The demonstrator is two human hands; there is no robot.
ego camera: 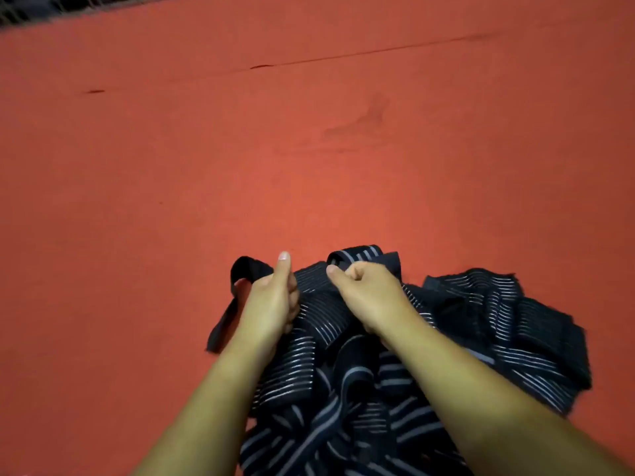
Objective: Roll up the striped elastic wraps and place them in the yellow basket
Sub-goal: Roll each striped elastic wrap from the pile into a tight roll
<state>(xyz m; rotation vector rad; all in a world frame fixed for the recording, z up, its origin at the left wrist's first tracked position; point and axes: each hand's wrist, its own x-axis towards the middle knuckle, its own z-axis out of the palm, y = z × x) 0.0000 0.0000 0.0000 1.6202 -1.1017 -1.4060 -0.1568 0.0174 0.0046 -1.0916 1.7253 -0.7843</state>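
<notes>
Both hands are in the heap now. It is a loose tangle of striped elastic wraps (343, 383) at the near edge, dark navy webbing with thin pale lines, ribbed and stretchy-looking, folded over itself in soft loops. The left hand (271, 300) has its fingers (292, 298) curled round one band, thumb sticking straight up. The right hand (367, 288) sits just beside it, clenched on the same stretch of band, thumb tip pressed onto the fabric. A plain black strap (225, 321) with no stripes loops out to the left of the left hand and trails back toward the near side. Everything lies on a flat red surface (309, 166), matte and felt-like, with a thin seam (378, 51) running across the far part and a faint dark smudge (360, 121) in the middle. Grey netting (41, 8) shows at the far left corner.
</notes>
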